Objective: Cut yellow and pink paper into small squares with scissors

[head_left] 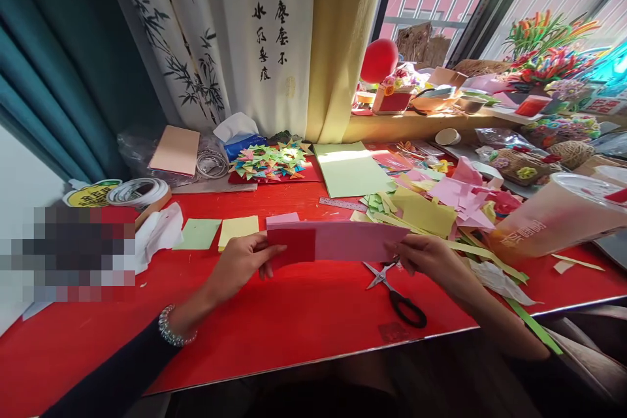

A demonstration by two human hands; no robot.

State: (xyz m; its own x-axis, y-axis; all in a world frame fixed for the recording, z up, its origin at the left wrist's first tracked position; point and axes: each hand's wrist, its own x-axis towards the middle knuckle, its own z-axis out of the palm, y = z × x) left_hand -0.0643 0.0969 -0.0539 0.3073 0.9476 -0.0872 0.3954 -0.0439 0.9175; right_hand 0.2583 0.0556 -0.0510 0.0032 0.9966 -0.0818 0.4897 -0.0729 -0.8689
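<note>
A long pink paper strip (357,241) is stretched between my two hands above the red table. My left hand (245,256) pinches its left end, where a darker red-pink section (295,247) shows. At the right end, the fingers of my right hand (418,253) are closed on the strip. Scissors (385,281) with black handles lie just below my right hand, blades spread. Behind my left hand rest a yellow paper square (239,228) and a green paper square (200,234). Part of a pink piece (283,217) shows behind the strip's upper left edge.
Paper scraps (455,199) are heaped at the right, near a large plastic cup (563,215). Folded paper stars (272,160) and light green sheets (350,170) lie at the back. A ruler (343,204) sits before the sheets. Tape rolls (140,191) stand at the left.
</note>
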